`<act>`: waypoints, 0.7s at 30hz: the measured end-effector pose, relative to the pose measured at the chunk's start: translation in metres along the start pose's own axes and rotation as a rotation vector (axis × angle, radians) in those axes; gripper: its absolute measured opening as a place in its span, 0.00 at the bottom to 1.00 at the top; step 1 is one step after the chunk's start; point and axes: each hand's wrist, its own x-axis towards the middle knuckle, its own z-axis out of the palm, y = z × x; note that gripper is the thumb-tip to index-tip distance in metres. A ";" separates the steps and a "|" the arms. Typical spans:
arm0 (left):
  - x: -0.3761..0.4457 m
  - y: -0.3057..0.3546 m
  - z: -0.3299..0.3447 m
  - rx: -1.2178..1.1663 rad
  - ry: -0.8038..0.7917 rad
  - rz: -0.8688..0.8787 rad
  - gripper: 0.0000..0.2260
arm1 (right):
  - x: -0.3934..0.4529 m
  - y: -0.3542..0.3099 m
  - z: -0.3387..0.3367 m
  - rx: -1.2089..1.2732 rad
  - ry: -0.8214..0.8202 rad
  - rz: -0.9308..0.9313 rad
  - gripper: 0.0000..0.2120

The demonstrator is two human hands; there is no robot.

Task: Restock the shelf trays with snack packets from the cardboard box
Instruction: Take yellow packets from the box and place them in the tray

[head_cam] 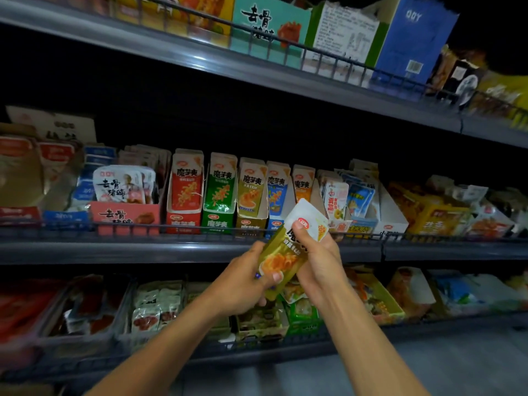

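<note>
Just below the yellow tray (251,221) on the middle shelf (114,248), both hands hold a stack of snack packets (288,252): left hand (243,284) fingers curled round its lower end, right hand (317,252) pinching the top.

Middle shelf (183,250), wire-railed front: display trays side by side, namely a pink tray (125,217), red tray (184,195), green tray (218,195), olive tray (251,195), blue tray (277,192). Lower shelf (257,351): bins of mixed packets. Upper shelf (228,67): cartons.
</note>
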 end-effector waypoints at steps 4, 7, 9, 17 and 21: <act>0.009 -0.012 -0.015 -0.038 -0.021 -0.057 0.08 | 0.016 -0.007 -0.004 -0.302 0.037 -0.131 0.29; 0.016 -0.016 -0.021 -0.103 -0.010 -0.076 0.09 | 0.031 -0.012 -0.004 -0.508 -0.022 -0.202 0.24; 0.023 -0.018 -0.024 -0.132 0.006 -0.077 0.11 | 0.039 -0.014 -0.002 -0.581 -0.110 -0.181 0.20; 0.063 -0.016 -0.043 -0.092 0.118 -0.021 0.17 | 0.090 -0.035 0.010 -0.692 -0.167 -0.223 0.23; 0.087 -0.029 -0.072 0.531 0.447 0.118 0.20 | 0.138 -0.050 0.022 -0.689 -0.027 -0.334 0.25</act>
